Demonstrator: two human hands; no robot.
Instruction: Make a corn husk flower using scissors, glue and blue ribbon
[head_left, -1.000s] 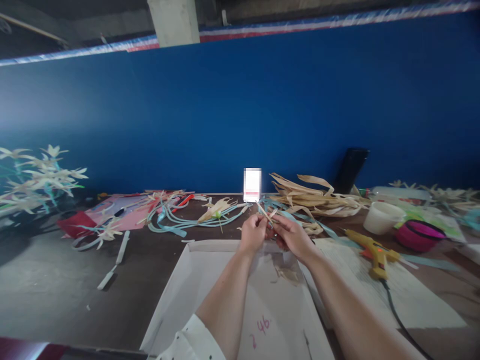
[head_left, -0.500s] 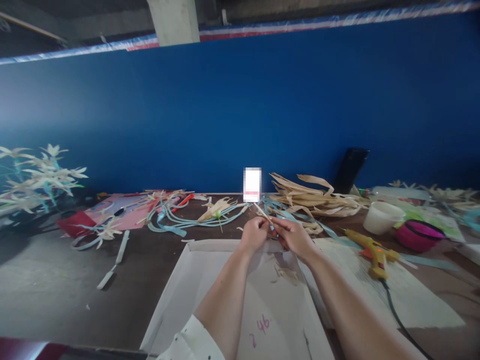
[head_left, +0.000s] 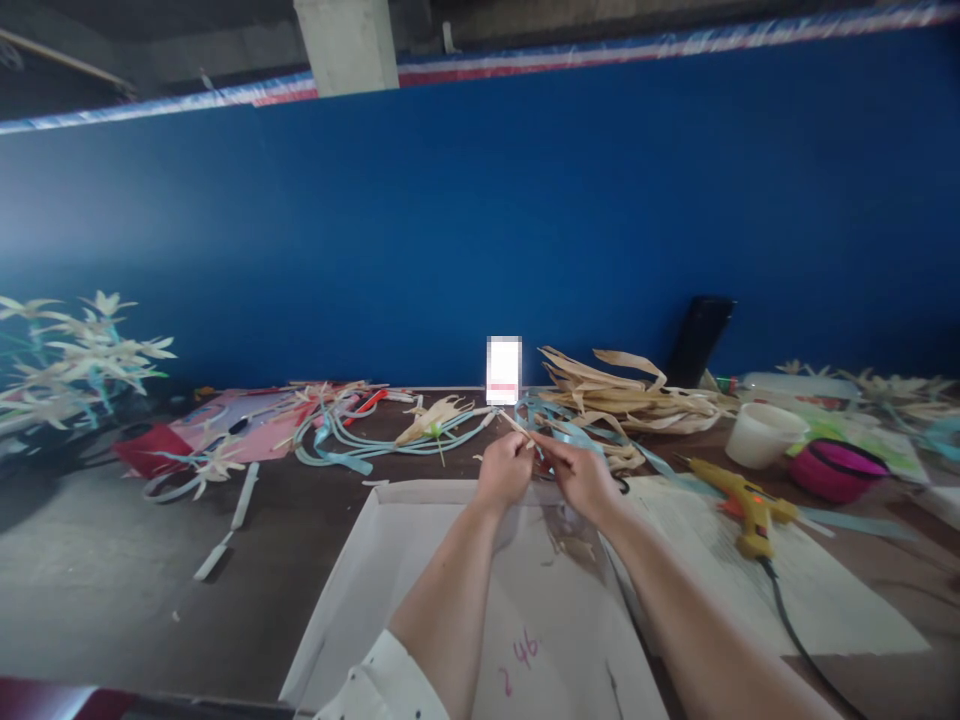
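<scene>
My left hand (head_left: 504, 470) and my right hand (head_left: 579, 476) meet above the far edge of a white cardboard tray (head_left: 360, 570). Both pinch a thin tan strip of dried husk (head_left: 517, 424) that sticks up and to the left from between the fingertips. The fingers of both hands are curled closed around it. Small husk scraps (head_left: 571, 547) lie in the tray below the right hand.
A pile of dried husk strips (head_left: 630, 395) lies behind the hands, light blue ribbons (head_left: 360, 440) to the left. A yellow glue gun (head_left: 742, 495) rests on paper at the right, by a white cup (head_left: 763, 434) and a pink pouch (head_left: 836, 468). Husk flowers (head_left: 82, 355) stand far left.
Both hands have shifted slightly upward and away from me, still pinching the strip. The strip's free end has tilted a little lower to the left.
</scene>
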